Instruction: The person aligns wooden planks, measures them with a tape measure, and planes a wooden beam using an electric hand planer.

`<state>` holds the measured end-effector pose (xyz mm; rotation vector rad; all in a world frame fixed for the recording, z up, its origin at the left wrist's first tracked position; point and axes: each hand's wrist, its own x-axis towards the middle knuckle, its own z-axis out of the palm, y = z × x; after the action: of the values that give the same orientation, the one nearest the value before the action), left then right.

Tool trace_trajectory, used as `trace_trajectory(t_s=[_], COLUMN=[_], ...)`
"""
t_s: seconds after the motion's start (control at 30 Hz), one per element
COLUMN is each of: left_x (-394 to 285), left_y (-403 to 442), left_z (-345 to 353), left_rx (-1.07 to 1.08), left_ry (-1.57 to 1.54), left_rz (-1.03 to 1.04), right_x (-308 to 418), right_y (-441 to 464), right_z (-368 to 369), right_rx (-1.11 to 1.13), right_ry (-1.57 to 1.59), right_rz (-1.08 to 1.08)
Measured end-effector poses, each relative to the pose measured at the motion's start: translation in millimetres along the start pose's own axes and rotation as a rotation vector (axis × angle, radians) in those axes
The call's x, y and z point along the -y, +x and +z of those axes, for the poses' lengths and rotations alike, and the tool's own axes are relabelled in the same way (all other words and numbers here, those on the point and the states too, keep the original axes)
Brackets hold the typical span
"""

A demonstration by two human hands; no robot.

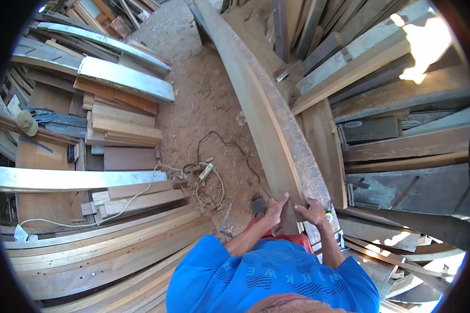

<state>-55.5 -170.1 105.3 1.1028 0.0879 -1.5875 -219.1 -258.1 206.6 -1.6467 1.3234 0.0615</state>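
Note:
A long wooden plank (pixel 253 116) runs away from my body, its near end just in front of my blue shirt. My left hand (pixel 275 208) is closed on the plank's left edge near that end, thumb up. My right hand (pixel 313 212) grips the right side of the same end, its thumb pointing inward over the wood. Some fingers of both hands are hidden. Along the plank's right side lies a weathered, scuffed board (pixel 309 163), close against it.
A white power strip (pixel 206 172) with looped cable lies on the dusty floor (pixel 185 120) to the left. Stacked boards (pixel 125 125) line the left side, long planks (pixel 109 261) lie lower left, and more timber (pixel 402 148) fills the right.

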Motion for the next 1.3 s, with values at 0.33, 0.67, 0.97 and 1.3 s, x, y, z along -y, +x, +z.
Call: trace_trajectory(t_s=[0.33, 0.67, 0.97, 1.3], left_x=[-184, -290, -309, -300], left_y=[-168, -238, -267, -294], left_z=[178, 186, 193, 195], left_rx=[1.025, 1.171, 1.178, 1.092], left_ry=[-0.485, -0.639, -0.522, -0.437], left_rz=[0.038, 0.086, 0.136, 0.322], right_x=[190, 301, 334, 326], right_y=[-189, -185, -166, -155], right_z=[-127, -68, -68, -67], right_rx=[-0.153, -0.630, -0.757, -0.671], right_ry=[0.662, 0.290, 0.289, 0.288], right_rz=[-1.193, -1.532, -1.762, -1.790])
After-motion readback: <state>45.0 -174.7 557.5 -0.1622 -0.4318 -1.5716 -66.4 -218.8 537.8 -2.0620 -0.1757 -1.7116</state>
